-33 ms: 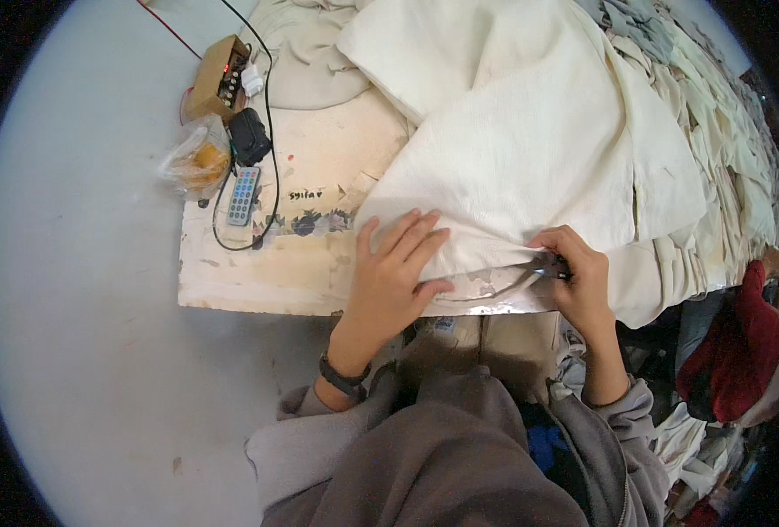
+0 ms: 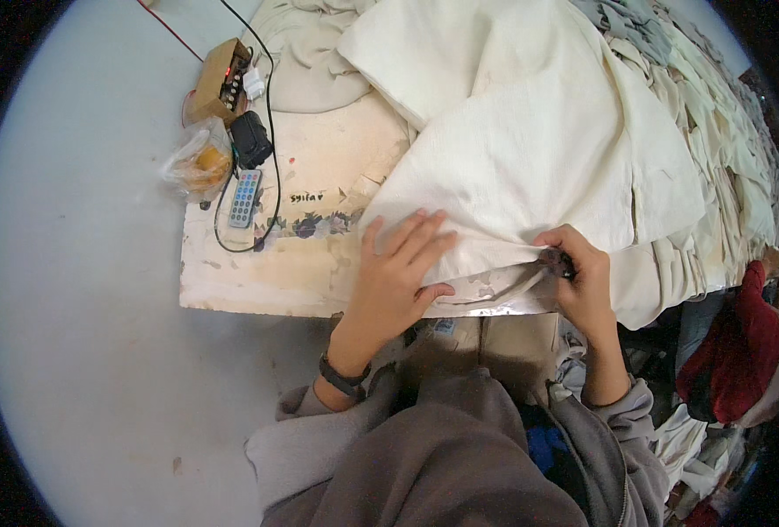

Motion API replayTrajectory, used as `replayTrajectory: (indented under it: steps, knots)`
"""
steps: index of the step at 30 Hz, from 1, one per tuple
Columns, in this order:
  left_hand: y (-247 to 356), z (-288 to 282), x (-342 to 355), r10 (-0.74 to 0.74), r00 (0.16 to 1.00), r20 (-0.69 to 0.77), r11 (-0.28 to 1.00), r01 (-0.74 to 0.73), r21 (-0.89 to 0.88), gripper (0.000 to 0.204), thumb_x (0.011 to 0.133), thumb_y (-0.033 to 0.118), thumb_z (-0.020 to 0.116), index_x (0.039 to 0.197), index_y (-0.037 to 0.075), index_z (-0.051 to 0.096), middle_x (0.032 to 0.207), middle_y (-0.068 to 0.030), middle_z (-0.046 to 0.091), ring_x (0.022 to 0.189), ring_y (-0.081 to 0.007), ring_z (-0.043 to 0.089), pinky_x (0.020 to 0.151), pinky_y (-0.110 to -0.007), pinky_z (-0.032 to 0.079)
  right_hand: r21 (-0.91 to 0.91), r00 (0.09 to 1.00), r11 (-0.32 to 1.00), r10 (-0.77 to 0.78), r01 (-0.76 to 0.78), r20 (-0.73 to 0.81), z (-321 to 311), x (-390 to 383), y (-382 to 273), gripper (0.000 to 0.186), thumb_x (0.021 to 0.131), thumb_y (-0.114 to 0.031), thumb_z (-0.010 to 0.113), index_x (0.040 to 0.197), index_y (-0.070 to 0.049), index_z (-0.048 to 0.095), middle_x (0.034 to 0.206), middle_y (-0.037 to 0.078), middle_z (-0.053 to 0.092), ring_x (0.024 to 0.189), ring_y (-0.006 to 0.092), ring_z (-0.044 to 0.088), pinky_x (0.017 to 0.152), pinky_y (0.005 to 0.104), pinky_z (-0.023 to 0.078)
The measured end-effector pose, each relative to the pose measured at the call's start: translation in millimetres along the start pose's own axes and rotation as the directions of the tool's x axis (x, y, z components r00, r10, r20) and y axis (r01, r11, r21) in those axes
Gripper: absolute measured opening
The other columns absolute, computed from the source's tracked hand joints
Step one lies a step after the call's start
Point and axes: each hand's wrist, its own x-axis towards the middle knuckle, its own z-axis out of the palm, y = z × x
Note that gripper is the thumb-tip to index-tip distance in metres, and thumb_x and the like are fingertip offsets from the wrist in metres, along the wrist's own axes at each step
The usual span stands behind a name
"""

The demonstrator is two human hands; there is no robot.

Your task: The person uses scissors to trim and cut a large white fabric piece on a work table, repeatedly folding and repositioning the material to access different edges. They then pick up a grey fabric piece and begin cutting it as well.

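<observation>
A large cream-white cloth [image 2: 530,149] lies in folds over the table, its near edge running between my hands. My left hand [image 2: 395,272] rests flat on that edge with fingers spread. In my closed right hand [image 2: 583,277] is a pair of small dark snips [image 2: 558,262], held at the cloth's near edge. The fingers partly cover the snips, and their blades are blurred. Below the hands, a narrow strip of cloth [image 2: 495,303] curves along the table's front edge.
On the worn pale table [image 2: 257,281], a remote control [image 2: 245,198], a plastic bag with something orange [image 2: 200,162], a black adapter [image 2: 250,139], a cable [image 2: 277,189] and a boxy electronic device [image 2: 221,83] stand left. Heaped cloth [image 2: 714,149] lies right, near a person's red sleeve [image 2: 741,351].
The snips in my right hand have turned slightly, and less of their blades shows at the cloth edge. My left hand has shifted barely to the right.
</observation>
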Motion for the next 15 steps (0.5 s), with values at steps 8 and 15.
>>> replayTrajectory:
  steps: [8,15]
  knots:
    - [16,-9,12,-0.292,0.925,0.241,-0.106,0.220,-0.970,0.035,0.094,0.034,0.048,0.098,0.001,0.061,0.089,-0.0035,0.065,0.083,-0.0094,0.058,0.076,-0.026,0.045,0.257,0.998,0.965,0.033,-0.048,0.059,-22,14,-17,0.020,0.068,0.009,0.056,0.086,0.003,0.060,0.074,0.011,0.057,0.066,0.0137,0.055,0.063,0.0250,0.044]
    - [28,-10,19,-0.360,0.892,0.274,-0.237,0.197,-0.951,0.031,0.092,0.033,0.053,0.095,0.002,0.061,0.084,-0.0002,0.063,0.074,-0.0057,0.055,0.067,-0.020,0.044,0.350,0.983,0.936,0.096,-0.037,-0.154,-21,15,-26,0.018,0.067,0.005,0.064,0.085,0.001,0.064,0.076,0.009,0.059,0.067,0.0151,0.054,0.062,0.0247,0.042]
